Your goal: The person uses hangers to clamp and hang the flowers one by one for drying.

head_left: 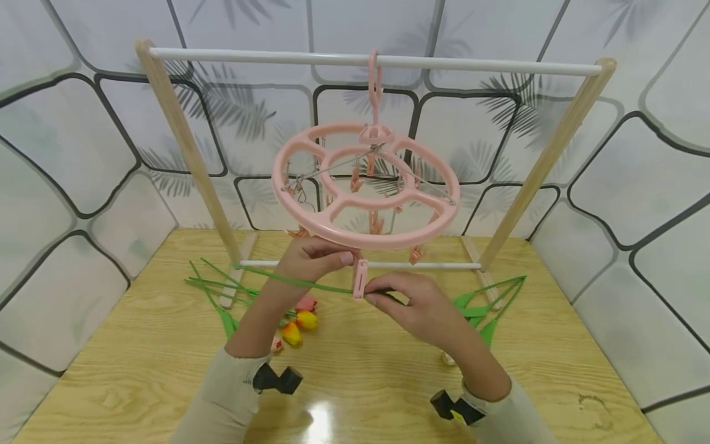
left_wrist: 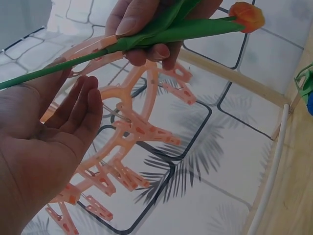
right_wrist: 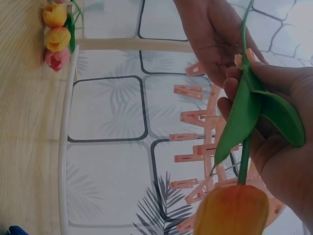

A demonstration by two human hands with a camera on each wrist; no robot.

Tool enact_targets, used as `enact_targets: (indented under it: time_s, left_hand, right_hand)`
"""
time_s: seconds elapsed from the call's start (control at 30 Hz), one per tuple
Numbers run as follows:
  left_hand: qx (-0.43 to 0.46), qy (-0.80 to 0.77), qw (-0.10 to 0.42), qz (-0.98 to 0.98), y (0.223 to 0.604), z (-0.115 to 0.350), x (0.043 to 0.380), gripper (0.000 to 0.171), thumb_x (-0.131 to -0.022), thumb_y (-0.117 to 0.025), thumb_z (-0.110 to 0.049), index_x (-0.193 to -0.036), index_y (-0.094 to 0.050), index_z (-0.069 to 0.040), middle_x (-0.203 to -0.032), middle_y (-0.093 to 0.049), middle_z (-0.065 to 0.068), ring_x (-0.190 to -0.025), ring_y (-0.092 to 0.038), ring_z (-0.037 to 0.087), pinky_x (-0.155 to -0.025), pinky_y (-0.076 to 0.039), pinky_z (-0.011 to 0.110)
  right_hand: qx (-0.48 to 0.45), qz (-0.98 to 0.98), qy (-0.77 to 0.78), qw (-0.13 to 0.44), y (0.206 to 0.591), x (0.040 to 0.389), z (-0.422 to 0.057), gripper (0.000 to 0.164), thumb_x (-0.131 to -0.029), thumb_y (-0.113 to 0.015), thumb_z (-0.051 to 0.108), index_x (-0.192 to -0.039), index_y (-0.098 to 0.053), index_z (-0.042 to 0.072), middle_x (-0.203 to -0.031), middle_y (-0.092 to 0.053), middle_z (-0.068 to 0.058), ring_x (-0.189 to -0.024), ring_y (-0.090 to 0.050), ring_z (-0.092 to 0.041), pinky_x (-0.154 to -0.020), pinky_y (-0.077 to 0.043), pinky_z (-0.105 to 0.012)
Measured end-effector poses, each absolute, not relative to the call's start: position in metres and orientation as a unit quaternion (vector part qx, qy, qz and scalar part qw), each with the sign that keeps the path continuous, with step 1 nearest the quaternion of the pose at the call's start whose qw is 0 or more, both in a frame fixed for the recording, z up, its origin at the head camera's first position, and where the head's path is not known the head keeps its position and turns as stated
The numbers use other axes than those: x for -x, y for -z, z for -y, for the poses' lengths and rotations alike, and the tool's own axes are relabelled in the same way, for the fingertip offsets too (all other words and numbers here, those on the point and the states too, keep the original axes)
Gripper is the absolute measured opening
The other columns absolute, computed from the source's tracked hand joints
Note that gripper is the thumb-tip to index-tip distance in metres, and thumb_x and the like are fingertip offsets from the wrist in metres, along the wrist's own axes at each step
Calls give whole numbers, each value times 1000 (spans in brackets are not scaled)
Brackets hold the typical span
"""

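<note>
An artificial tulip with an orange flower [right_wrist: 232, 210], green leaves [left_wrist: 181, 33] and a long green stem [head_left: 316, 285] lies sideways in front of a round pink clip hanger [head_left: 366, 237]. My right hand [head_left: 424, 308] pinches the stem by the leaves; in the head view this hand hides the flower. My left hand [head_left: 307, 262] grips the upper end of a pink clothespin [head_left: 360, 280] hanging from the ring's near side. The stem crosses the lower end of that clothespin and runs left past my left wrist.
The hanger hooks onto the white bar [head_left: 266, 57] of a wooden stand [head_left: 191, 148]. Several other clothespins [head_left: 376, 222] dangle from its rings. Yellow and pink tulips [head_left: 307, 319] lie at left on the wooden table [head_left: 355, 382]; more leafy stems [head_left: 490, 327] lie at right.
</note>
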State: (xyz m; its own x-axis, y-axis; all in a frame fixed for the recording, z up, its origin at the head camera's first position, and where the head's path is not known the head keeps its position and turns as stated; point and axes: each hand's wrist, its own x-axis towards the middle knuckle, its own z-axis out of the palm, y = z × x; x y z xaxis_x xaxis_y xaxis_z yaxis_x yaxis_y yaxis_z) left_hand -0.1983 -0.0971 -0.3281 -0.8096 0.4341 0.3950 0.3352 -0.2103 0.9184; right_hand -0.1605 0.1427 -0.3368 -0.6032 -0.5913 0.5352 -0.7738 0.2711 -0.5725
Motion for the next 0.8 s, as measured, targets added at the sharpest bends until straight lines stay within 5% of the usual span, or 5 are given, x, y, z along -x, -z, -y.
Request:
enact_targets:
  time_s: [0.37, 0.8]
  left_hand:
    - [-241, -686, -20, -686, 321, 128, 199, 15, -95, -72, -21, -102, -77, -9, -96, -75, -2, -96, -69, 19, -93, -56, 33]
    - [-282, -744, -106, -596, 304, 160, 191, 19, -98, -62, 0, -98, -76, -13, -90, -74, -3, -88, -69, 14, -89, -55, 30]
  right_hand:
    - [-398, 812, -418, 85, 337, 159, -143, 16, -96, -70, 14, -111, -75, 18, -107, -74, 7, -96, -68, -6, -81, -58, -28]
    - [-377, 819, -428, 61, 341, 164, -146, 19, -97, -69, 15, -115, -73, 18, -110, -74, 5, -101, -70, -9, -84, -60, -29]
